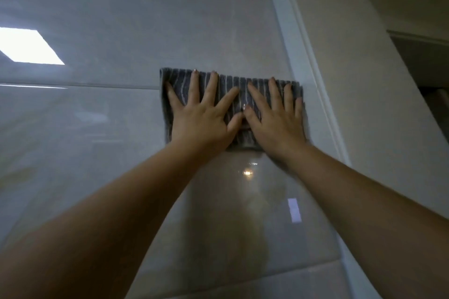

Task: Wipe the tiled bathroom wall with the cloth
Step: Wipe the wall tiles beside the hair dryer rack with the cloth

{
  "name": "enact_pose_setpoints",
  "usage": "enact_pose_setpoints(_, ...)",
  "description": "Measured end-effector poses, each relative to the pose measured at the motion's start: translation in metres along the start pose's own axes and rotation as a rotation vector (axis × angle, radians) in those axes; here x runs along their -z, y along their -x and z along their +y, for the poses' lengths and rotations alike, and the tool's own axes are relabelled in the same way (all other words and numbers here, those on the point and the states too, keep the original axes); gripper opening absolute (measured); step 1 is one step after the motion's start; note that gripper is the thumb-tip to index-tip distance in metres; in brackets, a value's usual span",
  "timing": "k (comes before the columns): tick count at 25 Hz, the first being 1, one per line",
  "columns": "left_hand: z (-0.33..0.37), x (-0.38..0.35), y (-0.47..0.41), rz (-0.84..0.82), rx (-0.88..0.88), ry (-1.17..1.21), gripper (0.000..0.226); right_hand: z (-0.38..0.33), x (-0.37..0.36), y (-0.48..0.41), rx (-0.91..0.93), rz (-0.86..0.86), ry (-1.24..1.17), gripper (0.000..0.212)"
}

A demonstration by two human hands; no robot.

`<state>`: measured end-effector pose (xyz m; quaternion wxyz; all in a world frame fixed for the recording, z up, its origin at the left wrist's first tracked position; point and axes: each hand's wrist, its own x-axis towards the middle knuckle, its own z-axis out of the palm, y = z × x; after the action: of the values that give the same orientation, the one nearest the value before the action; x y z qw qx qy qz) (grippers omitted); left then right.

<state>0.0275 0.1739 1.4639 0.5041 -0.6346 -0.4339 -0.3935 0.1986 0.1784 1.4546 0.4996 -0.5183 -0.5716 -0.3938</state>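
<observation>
Glossy grey tiled wall point(116, 19), white corner trim point(300, 39) at its right edge; left hand point(202, 114) and right hand point(275, 119), fingers spread flat, press the striped cloth point(234, 85) against it.

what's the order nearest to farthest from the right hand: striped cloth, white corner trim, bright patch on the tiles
1. striped cloth, directly under the right hand, which presses it flat
2. white corner trim, just to the hand's right
3. bright patch, far left on the tiled wall
</observation>
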Motion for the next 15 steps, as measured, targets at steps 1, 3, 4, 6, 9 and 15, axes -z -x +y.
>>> enact_pose_setpoints(1, 0.001, -0.006, 0.021, 0.021, -0.022, -0.004, 0.066, 0.004, -0.005, 0.019, 0.021, 0.029, 0.007, 0.057)
enact_pose_setpoints(3, 0.006, -0.011, 0.060, 0.008, -0.041, -0.004, 0.068, 0.008, -0.013, 0.059, 0.052, 0.036, 0.030, 0.060)
enact_pose_setpoints(4, 0.009, -0.011, 0.075, -0.004, -0.046, -0.011, 0.069, 0.007, -0.015, 0.075, 0.050, 0.015, 0.052, 0.061)
enact_pose_setpoints(6, 0.009, -0.010, 0.077, -0.021, -0.074, -0.025, 0.069, 0.005, -0.014, 0.086, 0.007, -0.030, 0.082, 0.061)
enact_pose_setpoints(9, -0.014, 0.003, 0.035, -0.034, -0.109, 0.005, 0.070, -0.017, -0.002, 0.045, -0.071, -0.093, 0.037, 0.060)
enact_pose_setpoints(15, -0.113, 0.015, 0.045, 0.015, -0.024, -0.014, 0.070, -0.123, -0.015, 0.019, -0.047, 0.009, 0.014, 0.060)
